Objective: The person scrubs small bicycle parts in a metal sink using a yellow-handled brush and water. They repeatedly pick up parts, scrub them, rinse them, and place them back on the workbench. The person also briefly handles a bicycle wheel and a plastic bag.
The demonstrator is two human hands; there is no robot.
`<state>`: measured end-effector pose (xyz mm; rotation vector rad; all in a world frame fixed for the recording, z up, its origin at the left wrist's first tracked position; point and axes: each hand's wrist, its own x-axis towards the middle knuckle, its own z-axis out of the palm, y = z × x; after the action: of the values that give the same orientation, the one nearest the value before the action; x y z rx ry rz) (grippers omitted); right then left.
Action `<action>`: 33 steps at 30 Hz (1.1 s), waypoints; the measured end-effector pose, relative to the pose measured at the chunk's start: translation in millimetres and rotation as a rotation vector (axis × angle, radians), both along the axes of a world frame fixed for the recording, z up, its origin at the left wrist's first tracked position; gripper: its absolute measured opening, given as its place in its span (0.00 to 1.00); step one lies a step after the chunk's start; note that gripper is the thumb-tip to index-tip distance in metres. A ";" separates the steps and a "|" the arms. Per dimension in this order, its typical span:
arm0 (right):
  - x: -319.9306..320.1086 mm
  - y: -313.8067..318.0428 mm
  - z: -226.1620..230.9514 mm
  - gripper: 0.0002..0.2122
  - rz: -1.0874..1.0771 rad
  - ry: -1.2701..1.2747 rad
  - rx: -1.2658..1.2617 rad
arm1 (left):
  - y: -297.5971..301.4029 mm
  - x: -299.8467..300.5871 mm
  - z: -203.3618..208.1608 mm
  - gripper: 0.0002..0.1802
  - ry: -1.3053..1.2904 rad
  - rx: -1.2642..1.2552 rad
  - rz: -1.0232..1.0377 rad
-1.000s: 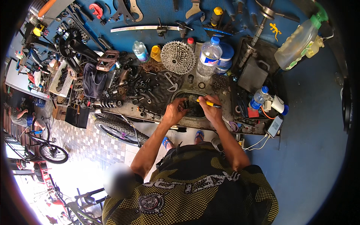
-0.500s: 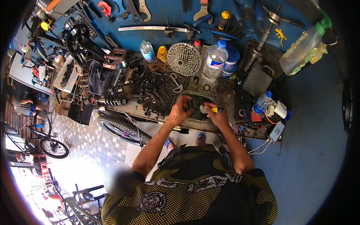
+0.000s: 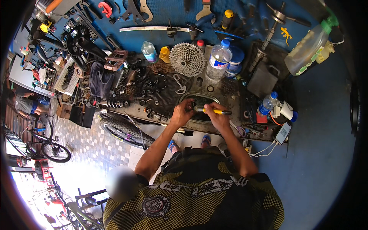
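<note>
Over a dark oval tray (image 3: 195, 96) on a greasy workbench (image 3: 230, 88), my right hand (image 3: 215, 115) is closed around a yellow-handled tool (image 3: 217, 112) that lies level, its handle end pointing right. My left hand (image 3: 182, 113) pinches a small dark part at the tool's tip, over the tray's left rim. The part itself is too small and dark to name. A silver toothed cassette (image 3: 187, 59) stands just behind the tray.
Loose nuts, bolts and a coil spring (image 3: 115, 103) litter the bench's left side. Water bottles (image 3: 217, 61) stand behind. Tools hang on the blue wall (image 3: 165, 15). A knobby tyre (image 3: 122, 128) leans under the bench. A phone (image 3: 283, 132) charges at right. Another person (image 3: 23, 101) sits far left.
My view has tipped so the bench sits lower in frame. Both hands stay over the tray; the yellow tool has swung from slanted to level, and the left hand has closed in on its tip.
</note>
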<state>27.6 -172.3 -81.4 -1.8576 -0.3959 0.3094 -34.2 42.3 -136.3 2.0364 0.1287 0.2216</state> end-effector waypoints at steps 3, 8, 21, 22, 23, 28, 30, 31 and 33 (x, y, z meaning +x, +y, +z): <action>9.6 -6.0 -23.4 0.20 -0.138 -0.031 0.028 | -0.5 6.3 8.2 0.34 0.013 -0.006 -0.004; 4.5 7.1 -8.3 0.19 -0.096 -0.053 -0.045 | -4.9 2.3 16.0 0.34 0.092 0.038 -0.021; 5.0 12.0 1.8 0.18 -0.078 -0.236 -0.034 | -9.1 -6.7 9.7 0.35 0.059 0.068 -0.006; 8.6 11.1 2.9 0.18 -0.090 -0.170 -0.085 | -7.4 -6.4 11.2 0.35 0.048 0.068 -0.016; 12.0 8.8 3.8 0.17 -0.102 -0.104 -0.136 | -6.1 -5.6 12.7 0.34 0.038 0.068 -0.026; 15.3 -10.6 -8.8 0.17 -0.017 -0.195 -0.117 | -9.4 -2.3 17.7 0.33 -0.020 -0.050 -0.011; 13.1 -21.0 -5.4 0.17 0.049 -0.367 -0.374 | -10.3 -0.3 17.0 0.33 -0.023 -0.075 0.006; 11.8 -27.3 -4.3 0.17 0.077 -0.450 -0.504 | -11.7 0.3 17.4 0.33 -0.015 -0.062 0.001; 13.3 -36.6 -25.1 0.15 0.011 -0.455 -0.507 | -13.0 2.8 18.4 0.33 -0.017 -0.018 -0.009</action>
<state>41.0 -209.0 -106.5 -2.4299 -0.6837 -0.0200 -31.5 29.3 -117.9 2.0168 0.1104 0.2314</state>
